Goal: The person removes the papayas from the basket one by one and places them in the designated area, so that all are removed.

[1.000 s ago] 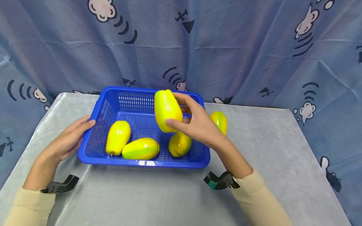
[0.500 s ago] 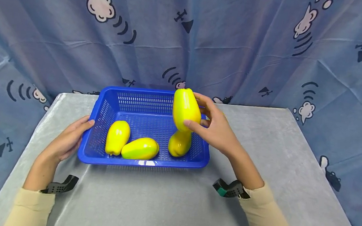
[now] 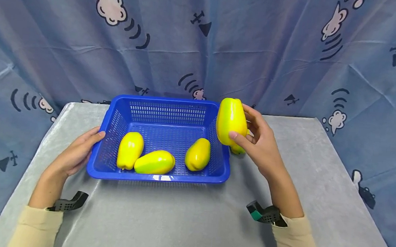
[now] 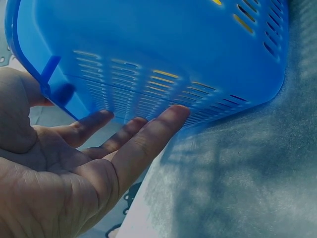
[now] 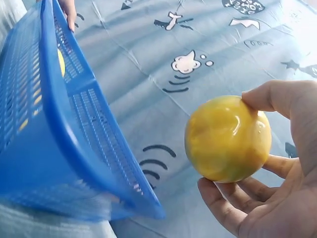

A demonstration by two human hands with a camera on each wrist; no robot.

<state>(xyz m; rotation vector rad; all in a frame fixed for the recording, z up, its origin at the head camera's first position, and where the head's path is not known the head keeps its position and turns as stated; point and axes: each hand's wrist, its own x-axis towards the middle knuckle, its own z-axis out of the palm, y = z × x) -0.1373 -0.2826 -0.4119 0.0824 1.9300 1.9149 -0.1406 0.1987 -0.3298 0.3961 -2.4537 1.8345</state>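
Curtain [image 3: 246,72]: blue, hung in vertical folds, standing behind the bench [image 3: 174,224] at 12 o'clock and continuing along its 9 and 3 o'clock sides. Horizontal creases noted. Print consists of white clouds [image 3: 111,10], dark curved strokes [image 3: 147,42] and dark triangles [image 3: 205,28]; the largest cloud sits between 10 and 11 o'clock. Bench: pale grey top, faintly mottled, far corners at 10 and 2 o'clock. Light: brightest at 2 o'clock in the right wrist view.
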